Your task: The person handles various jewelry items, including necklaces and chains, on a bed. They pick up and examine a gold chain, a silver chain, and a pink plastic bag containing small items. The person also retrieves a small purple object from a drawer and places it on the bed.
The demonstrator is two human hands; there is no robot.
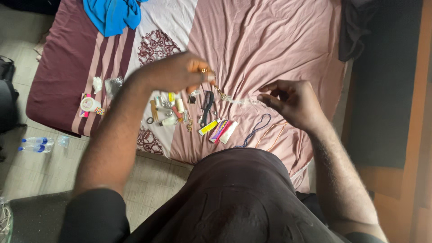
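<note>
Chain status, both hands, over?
Left hand pinching gold chain up high. Right hand pinching its other end. Comb, tubes, necklaces lie on bed below.

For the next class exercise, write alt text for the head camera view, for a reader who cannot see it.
Seen from above, a person's left hand and right hand hold a thin chain stretched between them over a pink bedsheet. Beneath lie a black comb, small tubes and beaded necklaces.
</note>
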